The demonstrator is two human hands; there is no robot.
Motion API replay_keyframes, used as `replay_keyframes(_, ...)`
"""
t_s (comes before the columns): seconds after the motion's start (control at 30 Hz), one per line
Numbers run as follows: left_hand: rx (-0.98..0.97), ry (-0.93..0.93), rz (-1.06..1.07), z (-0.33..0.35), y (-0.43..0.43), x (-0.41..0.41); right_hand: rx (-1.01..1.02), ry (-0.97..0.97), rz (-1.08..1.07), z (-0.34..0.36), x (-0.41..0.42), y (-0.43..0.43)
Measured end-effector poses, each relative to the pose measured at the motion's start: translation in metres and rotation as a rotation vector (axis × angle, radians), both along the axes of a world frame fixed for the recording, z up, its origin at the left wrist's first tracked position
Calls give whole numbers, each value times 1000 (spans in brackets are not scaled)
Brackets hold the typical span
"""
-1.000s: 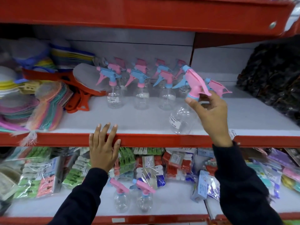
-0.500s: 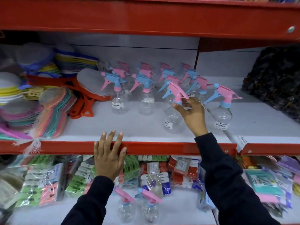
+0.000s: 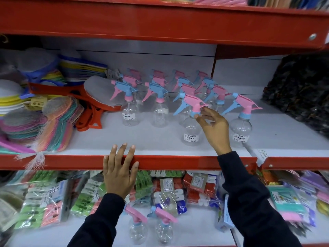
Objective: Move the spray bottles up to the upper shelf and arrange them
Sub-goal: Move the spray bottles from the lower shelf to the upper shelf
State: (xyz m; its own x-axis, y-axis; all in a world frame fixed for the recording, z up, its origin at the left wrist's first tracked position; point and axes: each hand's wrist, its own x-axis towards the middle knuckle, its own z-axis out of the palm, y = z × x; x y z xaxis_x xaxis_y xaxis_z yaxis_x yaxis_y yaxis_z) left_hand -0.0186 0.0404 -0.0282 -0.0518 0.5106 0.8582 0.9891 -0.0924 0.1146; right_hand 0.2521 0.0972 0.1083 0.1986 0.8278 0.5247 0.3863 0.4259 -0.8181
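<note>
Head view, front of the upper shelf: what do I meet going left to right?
Stack of mesh-wrapped pastel scrubbers → orange plastic handle → clear spray bottle with blue head and pink trigger → right hand at the pink-headed clear bottle → pink-headed clear bottle at far right → dark patterned bundle.

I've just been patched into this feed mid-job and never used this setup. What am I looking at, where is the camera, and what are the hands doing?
There is no machine here: a person in dark sleeves works with bare hands, and the single camera sits on their head, looking forward and down. The left hand rests flat on the red front edge of the upper shelf. The right hand has its fingertips on the pink and blue trigger head of a clear spray bottle standing upright on that shelf; whether the grip is closed is unclear. More bottles stand in rows behind and one to the right. Two spray bottles wait on the lower shelf.
</note>
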Motion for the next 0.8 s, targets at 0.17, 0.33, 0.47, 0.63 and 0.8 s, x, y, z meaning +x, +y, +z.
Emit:
replay_keyframes(0.17,-53,80,23,4,-10,-11,146,72,-33,-32,-18,-73)
replay_keyframes(0.33,-98,68,52,8,-12,-44,-88,-21,157,-129,-41,-118)
replay_keyframes(0.47,-97,95,34,9,-13,-67,-345,-175,285,-192,-46,-131)
replay_keyframes(0.63,-52,114,22,5,-8,-71,-657,-195,386,-256,-52,-133)
replay_keyframes(0.8,-44,131,23,3,-5,-74,-648,-136,308,-260,-56,-129)
